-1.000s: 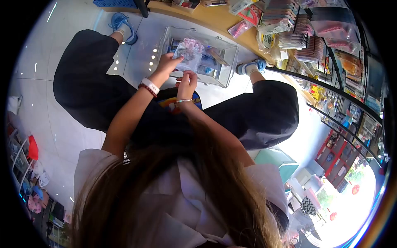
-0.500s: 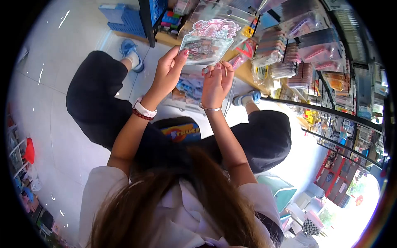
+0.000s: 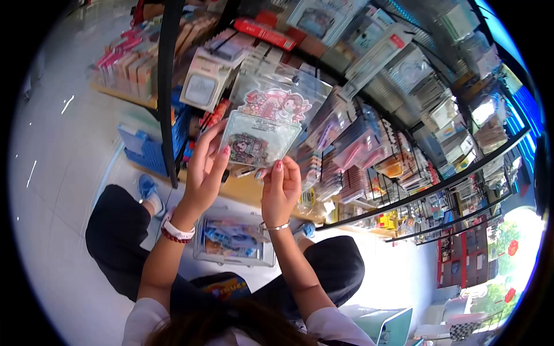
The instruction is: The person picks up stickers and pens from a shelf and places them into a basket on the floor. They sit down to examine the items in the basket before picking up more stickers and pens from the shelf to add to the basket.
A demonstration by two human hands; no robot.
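Clear sticker packets [image 3: 268,124] pinched at bottom edges by both hands [image 3: 205,173]; crowded shelf [image 3: 369,138] just behind

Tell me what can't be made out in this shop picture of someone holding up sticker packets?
All from the head camera:
- Sticker packets: printing too small and blurred to read; how many are stacked cannot be told.
- Left hand and right hand: fingertips hidden behind the packets.
- Clear box on the floor: contents blurred, partly covered by the forearms.
- Shelf goods: labels smeared by lens distortion.
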